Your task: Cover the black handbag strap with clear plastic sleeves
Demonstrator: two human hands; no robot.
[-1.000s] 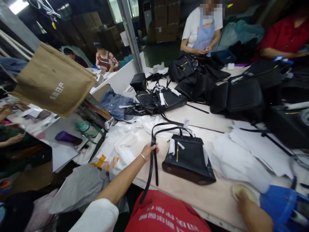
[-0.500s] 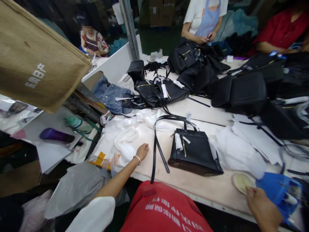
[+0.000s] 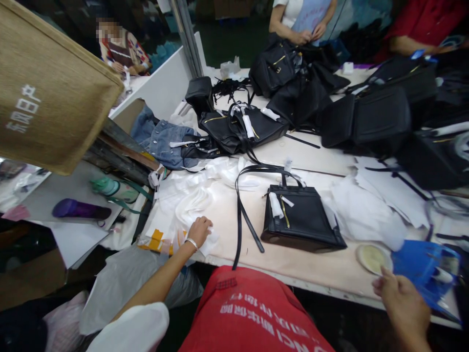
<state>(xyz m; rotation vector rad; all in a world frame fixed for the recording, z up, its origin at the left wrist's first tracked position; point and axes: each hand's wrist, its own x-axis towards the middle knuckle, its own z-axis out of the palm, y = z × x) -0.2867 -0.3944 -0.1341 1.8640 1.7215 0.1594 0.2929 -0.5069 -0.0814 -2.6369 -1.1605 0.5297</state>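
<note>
My left hand point(image 3: 200, 231) rests palm down at the near edge of crumpled white tissue paper point(image 3: 194, 203), fingers loosely bent and slightly apart; no held thing shows. My right hand point(image 3: 401, 300) is in front of a round shallow dish point(image 3: 373, 259) with a pale yellow inside. Its thumb and fingers are pressed together, and anything between them is too small to make out. Between my hands a black handbag point(image 3: 304, 215) stands on the table, with a gold zip and white wrapping on its pulls. Its long black strap point(image 3: 239, 210) trails left and down to the table's edge.
A blue tray point(image 3: 414, 259) sits beside the dish. White sheets point(image 3: 366, 215) lie right of the bag. More black bags point(image 3: 242, 127) and a denim garment point(image 3: 161, 137) are farther back. A metal post point(image 3: 188, 39) rises at left. Co-workers are across the table.
My left hand has moved left onto the tissue paper, its fingers loosening. My right hand has drawn slightly back from the dish. The view has shifted a little; the handbag stays standing.
</note>
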